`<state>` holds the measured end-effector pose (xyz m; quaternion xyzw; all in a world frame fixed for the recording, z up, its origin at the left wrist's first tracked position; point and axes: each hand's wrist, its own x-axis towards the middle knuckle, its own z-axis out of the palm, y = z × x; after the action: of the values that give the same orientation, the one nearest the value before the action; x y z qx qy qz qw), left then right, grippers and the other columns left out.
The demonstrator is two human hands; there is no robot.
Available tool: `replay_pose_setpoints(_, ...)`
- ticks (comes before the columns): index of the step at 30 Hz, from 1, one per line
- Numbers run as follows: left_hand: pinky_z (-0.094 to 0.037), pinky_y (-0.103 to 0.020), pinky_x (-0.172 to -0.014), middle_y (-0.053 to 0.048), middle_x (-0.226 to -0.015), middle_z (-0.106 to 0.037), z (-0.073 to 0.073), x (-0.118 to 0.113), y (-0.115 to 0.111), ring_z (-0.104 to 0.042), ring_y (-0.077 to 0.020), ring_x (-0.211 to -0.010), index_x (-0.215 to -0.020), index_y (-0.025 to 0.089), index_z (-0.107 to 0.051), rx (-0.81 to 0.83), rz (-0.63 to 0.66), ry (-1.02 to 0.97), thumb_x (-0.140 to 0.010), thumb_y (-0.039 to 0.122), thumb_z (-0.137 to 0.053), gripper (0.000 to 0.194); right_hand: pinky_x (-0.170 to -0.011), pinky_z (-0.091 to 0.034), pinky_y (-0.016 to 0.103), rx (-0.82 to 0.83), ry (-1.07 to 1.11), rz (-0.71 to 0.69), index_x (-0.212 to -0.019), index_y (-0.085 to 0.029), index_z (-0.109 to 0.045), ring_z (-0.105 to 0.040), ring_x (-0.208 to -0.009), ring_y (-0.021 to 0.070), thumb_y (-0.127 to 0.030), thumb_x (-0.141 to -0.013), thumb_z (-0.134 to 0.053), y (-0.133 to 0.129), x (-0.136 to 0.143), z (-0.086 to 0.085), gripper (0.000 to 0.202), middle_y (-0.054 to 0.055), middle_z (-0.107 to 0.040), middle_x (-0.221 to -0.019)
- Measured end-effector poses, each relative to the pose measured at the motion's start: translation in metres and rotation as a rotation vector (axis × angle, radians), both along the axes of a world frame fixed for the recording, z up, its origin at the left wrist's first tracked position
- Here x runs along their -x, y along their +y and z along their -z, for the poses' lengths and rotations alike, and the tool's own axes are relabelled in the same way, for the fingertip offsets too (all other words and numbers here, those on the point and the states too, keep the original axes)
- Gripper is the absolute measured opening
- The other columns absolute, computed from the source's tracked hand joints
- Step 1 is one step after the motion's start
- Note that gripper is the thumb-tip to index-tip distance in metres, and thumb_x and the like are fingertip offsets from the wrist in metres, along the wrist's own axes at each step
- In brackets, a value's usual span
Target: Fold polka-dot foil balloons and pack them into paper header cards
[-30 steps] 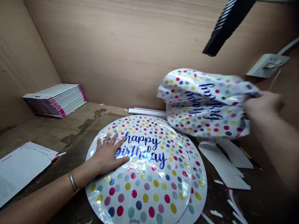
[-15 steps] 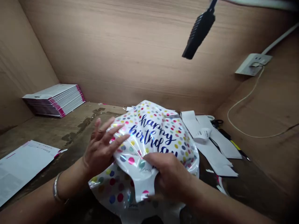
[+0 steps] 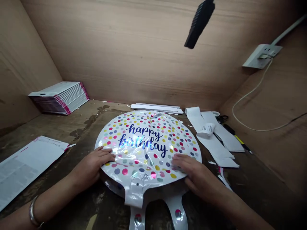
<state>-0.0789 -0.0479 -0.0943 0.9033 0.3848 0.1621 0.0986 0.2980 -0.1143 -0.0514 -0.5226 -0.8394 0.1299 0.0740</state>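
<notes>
A flat, round foil balloon [image 3: 146,166] with coloured dots and "happy birthday" lettering lies in front of me, its short tail pointing toward me. Beneath it sit more foil balloons, whose tails [image 3: 177,214] stick out at the near side. My left hand [image 3: 99,161] rests on the left edge of the top balloon, fingers stretched over the foil. On the right edge lies my right hand [image 3: 195,171], its fingers extended flat on the surface and the thumb near the rim.
A stack of white packets with pink edges [image 3: 63,95] stands at the back left; a printed white sheet [image 3: 35,159] lies nearer. Paper strips [image 3: 216,150], black scissors [image 3: 222,118] and a yellow-black cutter [image 3: 237,139] lie right. A black plug [image 3: 199,25] hangs above.
The top balloon, lifted and bunched before, now lies flat on the others. My right hand has let go of its tail and moved to the right edge; my left hand has come down on the left edge.
</notes>
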Motion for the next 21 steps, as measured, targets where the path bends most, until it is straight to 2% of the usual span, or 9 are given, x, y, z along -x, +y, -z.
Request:
replay_pose_setpoints(2,-0.032,-0.047,-0.106,-0.004,-0.109,-0.068,-0.002,-0.002,-0.001,-0.055,-0.0240,-0.114,-0.102,0.023,-0.064,0.000,0.007,0.011,-0.070,0.006,-0.044,0.041,-0.110,-0.029,0.043,0.040,0.002,-0.028,-0.137,-0.019,-0.042,-0.028,-0.136,0.0230,-0.003,-0.063,-0.049,0.007,-0.009,0.001,0.076,0.007,-0.035,-0.147)
replay_pose_setpoints(3,-0.031,-0.046,-0.108,-0.004,-0.109,-0.068,-0.003,-0.002,-0.001,-0.055,-0.0236,-0.115,-0.101,0.023,-0.064,0.002,0.018,0.016,-0.070,0.006,-0.044,0.041,-0.110,-0.028,0.043,0.068,0.001,-0.035,-0.139,-0.019,-0.039,-0.027,-0.137,0.0237,-0.004,-0.063,-0.051,0.012,-0.013,0.003,0.078,0.007,-0.031,-0.148)
replay_pose_setpoints(5,-0.032,-0.042,-0.108,-0.003,-0.112,-0.066,-0.002,0.001,0.000,-0.054,-0.0224,-0.117,-0.102,0.024,-0.064,0.028,0.029,0.013,-0.070,0.007,-0.043,0.041,-0.109,-0.031,0.043,0.104,0.014,-0.021,-0.136,-0.020,-0.045,-0.034,-0.133,0.0237,-0.007,-0.066,-0.052,0.023,-0.021,0.011,0.071,0.008,-0.038,-0.145)
replay_pose_setpoints(9,-0.043,-0.032,-0.099,-0.002,-0.124,-0.060,-0.004,0.017,0.017,-0.054,-0.0215,-0.116,-0.107,0.026,-0.064,0.159,-0.027,-0.028,-0.073,0.014,-0.044,0.042,-0.099,-0.040,0.044,0.046,0.109,0.082,-0.119,-0.022,-0.062,-0.053,-0.115,0.0251,-0.019,-0.079,-0.050,0.040,-0.033,0.019,0.042,0.009,-0.059,-0.126)
replay_pose_setpoints(12,-0.048,-0.031,-0.089,-0.004,-0.110,-0.066,-0.010,0.024,0.038,-0.061,-0.0222,-0.102,-0.099,0.024,-0.067,0.270,-0.103,-0.074,-0.081,0.023,-0.044,0.030,-0.085,-0.047,0.036,0.125,0.202,0.181,-0.103,-0.024,-0.070,-0.062,-0.096,0.0236,-0.023,-0.079,-0.049,0.051,-0.037,0.011,0.032,0.006,-0.069,-0.105)
replay_pose_setpoints(14,-0.051,-0.029,-0.073,-0.004,-0.090,-0.069,-0.014,0.022,0.049,-0.063,-0.0212,-0.082,-0.097,0.021,-0.064,0.311,-0.240,-0.128,-0.086,0.033,-0.040,0.030,-0.075,-0.048,0.029,0.219,0.276,0.268,-0.092,-0.021,-0.070,-0.064,-0.084,0.0202,-0.021,-0.078,-0.046,0.061,-0.038,0.006,0.029,0.003,-0.071,-0.090)
replay_pose_setpoints(16,-0.048,-0.026,-0.062,-0.002,-0.077,-0.066,-0.015,0.016,0.055,-0.061,-0.0198,-0.069,-0.096,0.019,-0.062,0.340,-0.366,-0.177,-0.087,0.044,-0.039,0.035,-0.068,-0.047,0.025,0.253,0.312,0.357,-0.084,-0.019,-0.068,-0.063,-0.078,0.0176,-0.018,-0.076,-0.043,0.071,-0.039,0.004,0.027,0.001,-0.070,-0.082)
replay_pose_setpoints(19,-0.046,-0.024,-0.061,-0.001,-0.077,-0.065,-0.013,0.010,0.057,-0.060,-0.0199,-0.071,-0.091,0.019,-0.062,0.414,-0.399,-0.205,-0.080,0.054,-0.048,0.039,-0.058,-0.042,0.023,0.217,0.272,0.467,-0.076,-0.018,-0.064,-0.060,-0.066,0.0156,-0.021,-0.076,-0.043,0.082,-0.041,0.010,0.021,0.000,-0.066,-0.070)
replay_pose_setpoints(21,-0.045,-0.024,-0.062,0.000,-0.078,-0.066,-0.011,0.009,0.056,-0.060,-0.0202,-0.073,-0.085,0.019,-0.063,0.458,-0.408,-0.206,-0.077,0.056,-0.051,0.040,-0.052,-0.038,0.023,0.199,0.233,0.514,-0.068,-0.019,-0.059,-0.056,-0.059,0.0150,-0.031,-0.081,-0.043,0.085,-0.042,0.016,0.024,0.000,-0.062,-0.062)
